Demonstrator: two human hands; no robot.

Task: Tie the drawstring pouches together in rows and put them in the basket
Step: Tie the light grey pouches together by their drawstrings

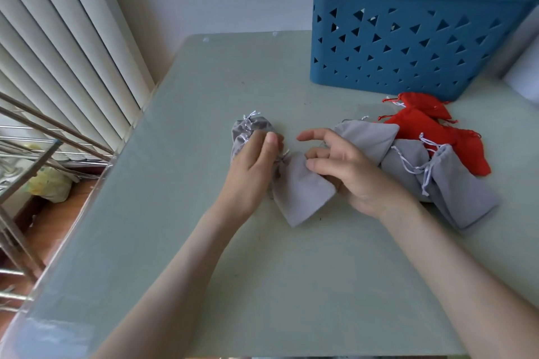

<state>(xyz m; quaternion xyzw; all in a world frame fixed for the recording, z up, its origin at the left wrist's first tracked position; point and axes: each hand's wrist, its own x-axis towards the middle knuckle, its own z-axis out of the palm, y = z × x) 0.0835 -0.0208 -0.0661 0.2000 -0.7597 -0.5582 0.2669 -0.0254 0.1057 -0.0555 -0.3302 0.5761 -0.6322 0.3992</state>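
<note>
On the pale glass-topped counter (pixel 291 271) the left hand (pixel 256 166) lies over the left grey pouch (pixel 250 128), whose gathered neck and white-flecked strings point to the far side. Its thumb is stretched along the top, and its fingers curl down at the puckered neck of the middle grey pouch (pixel 303 192), closed around that neck; the grip on the strings themselves is hidden behind the back of the hand. The middle grey pouch lies flat on the counter between the two hands, its neck towards the left hand and its near end slanting to the right. The right hand (pixel 347 169) is partly spread: the forefinger reaches out to the left above the pouch, the other fingers are loosely bent, and the thumb rests on the pouch's cloth, with the pouch's right edge running beneath the palm. Whether it pinches the cloth cannot be told. To the right of that hand lies a heap of more grey pouches (pixel 460 192), overlapping each other, their strings loose across them, and just beyond these, touching them, are red pouches (pixel 423 125). The blue basket (pixel 408 38), pierced with triangular holes, stands at the far right of the counter, near the red pouches. White vertical blinds (pixel 58 52) hang at the left.
</note>
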